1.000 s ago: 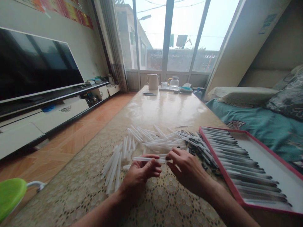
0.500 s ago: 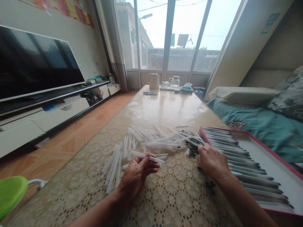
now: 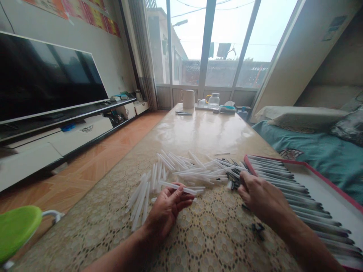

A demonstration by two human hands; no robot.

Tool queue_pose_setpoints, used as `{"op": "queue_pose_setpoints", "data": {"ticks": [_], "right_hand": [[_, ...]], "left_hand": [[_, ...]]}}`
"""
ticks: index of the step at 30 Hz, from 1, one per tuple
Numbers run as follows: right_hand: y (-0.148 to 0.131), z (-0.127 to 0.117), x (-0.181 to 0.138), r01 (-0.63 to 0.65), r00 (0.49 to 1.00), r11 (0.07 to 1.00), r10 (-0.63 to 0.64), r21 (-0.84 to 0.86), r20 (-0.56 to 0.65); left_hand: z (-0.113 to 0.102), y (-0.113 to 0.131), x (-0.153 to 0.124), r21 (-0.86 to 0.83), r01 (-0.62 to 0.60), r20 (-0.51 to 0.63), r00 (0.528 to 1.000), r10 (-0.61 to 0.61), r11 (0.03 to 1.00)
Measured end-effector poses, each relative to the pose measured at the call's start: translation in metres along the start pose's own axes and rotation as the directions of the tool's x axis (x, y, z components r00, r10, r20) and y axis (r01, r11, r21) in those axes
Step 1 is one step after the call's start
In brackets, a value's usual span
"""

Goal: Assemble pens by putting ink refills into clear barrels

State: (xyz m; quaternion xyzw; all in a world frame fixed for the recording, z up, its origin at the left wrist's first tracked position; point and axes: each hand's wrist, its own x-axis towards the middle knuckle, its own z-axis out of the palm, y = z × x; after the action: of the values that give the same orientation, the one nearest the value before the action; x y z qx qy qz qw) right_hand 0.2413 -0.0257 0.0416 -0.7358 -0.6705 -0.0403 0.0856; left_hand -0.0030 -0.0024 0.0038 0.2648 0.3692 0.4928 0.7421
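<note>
Between the thumb and fingers of my left hand (image 3: 170,206) is a white pen barrel (image 3: 185,189), a slim tube held above the table. Many similar loose white barrels (image 3: 140,200) lie to its left and behind it. My right hand (image 3: 262,192) is closed, fingertips down at a heap of thin dark pen parts (image 3: 233,172); whatever it pinches is hidden by the fingers. Beside that hand, a red-rimmed shallow box (image 3: 331,181) holds a row of pens (image 3: 297,194) with dark ends. Small black caps or plugs (image 3: 257,229) lie near my right forearm.
The long table (image 3: 204,132) has a patterned cover. At its far end stand a beige jug (image 3: 187,99), a glass pitcher (image 3: 214,99) and a tissue pack (image 3: 228,108). A green stool (image 3: 19,230) is at the left, a bed (image 3: 314,141) at the right.
The whole view has shifted slightly, so everything sits a little further right. My left hand still holds the white barrel; my right hand stays at the dark parts, its fingers slightly moved.
</note>
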Motion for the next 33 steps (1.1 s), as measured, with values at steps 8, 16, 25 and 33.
{"op": "queue_pose_setpoints", "data": {"ticks": [8, 16, 25, 33], "right_hand": [[-0.042, -0.009, -0.012, 0.282, 0.959, 0.833, -0.243, 0.475, -0.144], [-0.052, -0.003, -0.017, 0.311, 0.95, 0.835, -0.268, 0.454, -0.157], [-0.062, 0.008, -0.019, 0.281, 0.956, 0.743, -0.275, 0.608, -0.106], [-0.047, 0.007, -0.012, 0.119, 0.989, 0.564, -0.136, 0.818, -0.05]], "left_hand": [[-0.005, 0.006, 0.004, -0.155, -0.074, -0.115, 0.992, 0.056, 0.985], [-0.001, 0.005, 0.001, -0.101, -0.039, -0.071, 0.997, 0.032, 0.994], [-0.004, -0.002, -0.002, -0.089, 0.024, 0.048, 0.999, -0.02, 0.996], [-0.005, -0.002, -0.002, -0.188, 0.087, 0.125, 0.99, -0.064, 0.978]]}}
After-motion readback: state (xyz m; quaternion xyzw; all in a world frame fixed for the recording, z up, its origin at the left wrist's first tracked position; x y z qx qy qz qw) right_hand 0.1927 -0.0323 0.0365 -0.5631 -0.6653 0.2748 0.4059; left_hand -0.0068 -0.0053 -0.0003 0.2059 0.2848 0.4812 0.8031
